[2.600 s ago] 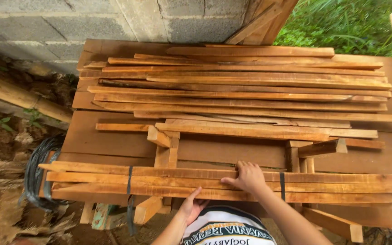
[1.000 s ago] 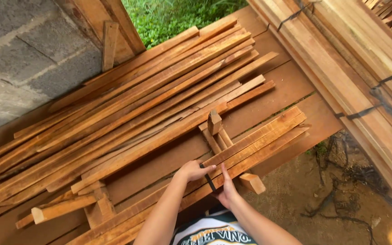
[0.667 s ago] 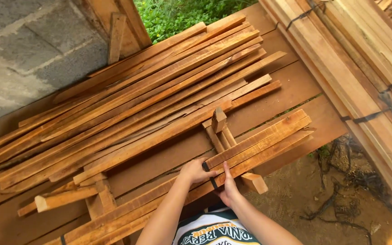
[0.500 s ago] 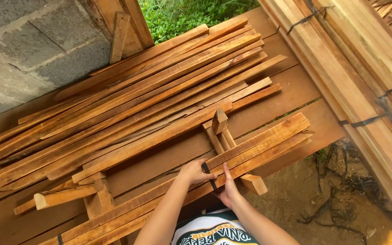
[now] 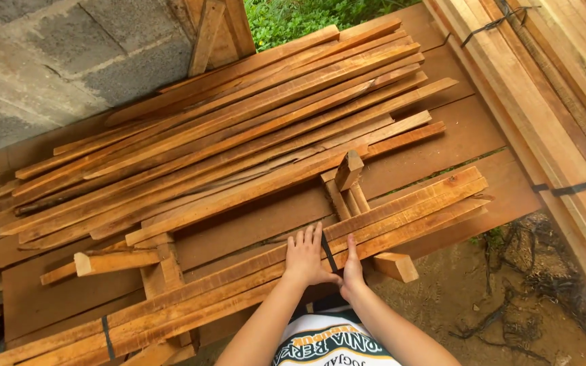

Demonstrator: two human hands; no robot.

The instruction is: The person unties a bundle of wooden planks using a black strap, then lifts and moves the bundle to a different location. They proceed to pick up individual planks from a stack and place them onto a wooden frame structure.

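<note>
A long bundle of thin wooden slats [image 5: 415, 210] lies along the near edge of a wooden platform, tied with black straps. My left hand [image 5: 304, 256] rests flat on the bundle, fingers spread, just left of one black strap [image 5: 329, 252]. My right hand [image 5: 353, 270] touches the bundle's near edge just right of that strap, thumb side up. Neither hand grips anything. Another black strap [image 5: 108, 337] circles the bundle at the lower left.
A loose pile of long slats [image 5: 239, 129] covers the platform [image 5: 442, 146] behind the bundle. Short wooden blocks [image 5: 348, 169] stand between pile and bundle. Strapped stacks of boards [image 5: 551, 102] run along the right. A concrete block wall [image 5: 49, 54] is at the upper left, bare soil [image 5: 496, 305] at the lower right.
Since 2.6 s ago my view has swung right and both hands have come together at the strap. Over the last second they barely moved; the left fingers have spread flat.
</note>
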